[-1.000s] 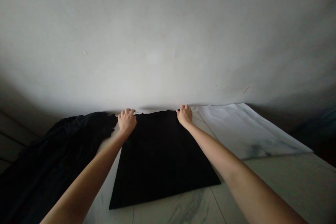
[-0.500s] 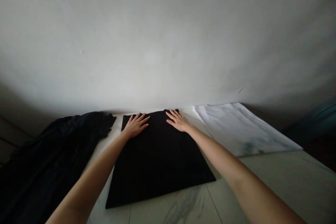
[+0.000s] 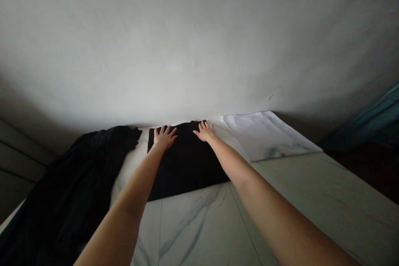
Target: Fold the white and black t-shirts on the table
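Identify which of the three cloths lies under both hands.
The flat black cloth in the middle: left hand and right hand rest on it. The rumpled black cloth, left, and white cloth, right, lie clear of both.

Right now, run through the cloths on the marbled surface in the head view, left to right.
Crumpled black cloth → flat black cloth, with the left hand and right hand on its far part, fingers spread → white cloth.

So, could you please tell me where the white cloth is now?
In the head view, the white cloth lies on the marbled surface by the wall, right of the black cloth under the right hand.
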### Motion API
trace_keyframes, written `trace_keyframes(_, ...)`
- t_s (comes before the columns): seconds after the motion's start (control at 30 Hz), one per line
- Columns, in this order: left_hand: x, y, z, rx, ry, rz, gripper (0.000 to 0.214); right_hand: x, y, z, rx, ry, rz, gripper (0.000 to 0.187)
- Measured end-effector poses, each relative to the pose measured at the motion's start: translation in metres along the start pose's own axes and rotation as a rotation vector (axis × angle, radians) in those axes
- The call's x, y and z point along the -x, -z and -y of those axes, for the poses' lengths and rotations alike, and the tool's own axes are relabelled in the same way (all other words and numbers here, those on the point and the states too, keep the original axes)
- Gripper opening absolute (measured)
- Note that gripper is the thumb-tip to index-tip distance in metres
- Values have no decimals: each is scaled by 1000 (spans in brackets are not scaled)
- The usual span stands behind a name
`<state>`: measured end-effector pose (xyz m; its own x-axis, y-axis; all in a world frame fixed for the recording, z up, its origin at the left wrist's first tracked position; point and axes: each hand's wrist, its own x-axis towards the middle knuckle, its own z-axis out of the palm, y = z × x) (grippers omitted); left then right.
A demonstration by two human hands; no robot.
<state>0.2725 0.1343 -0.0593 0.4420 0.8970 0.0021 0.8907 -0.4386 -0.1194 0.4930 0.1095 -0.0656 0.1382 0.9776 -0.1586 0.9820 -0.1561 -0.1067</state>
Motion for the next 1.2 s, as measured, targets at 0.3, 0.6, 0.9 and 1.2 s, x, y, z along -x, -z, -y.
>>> trace_keyframes(0.3, 114, -25, -69, 174, 18, -129, 56, 126, -49, 28, -127, 139, -166, 71)
trace_keyframes(0.6, 189, -28, -19, 174, 69, -127, 55, 199, -61, -13, -94, 240, -241, 65)
trace_keyframes(0.9, 221, -27, 12, 241, 263, -223, 49, 210, -68, -53, -159, 19, -388, 52)
trace_keyframes(1.2, 223, 13, -10, 382, 465, 2, 40, 224, -40, -42, -251, -165, -247, 34)
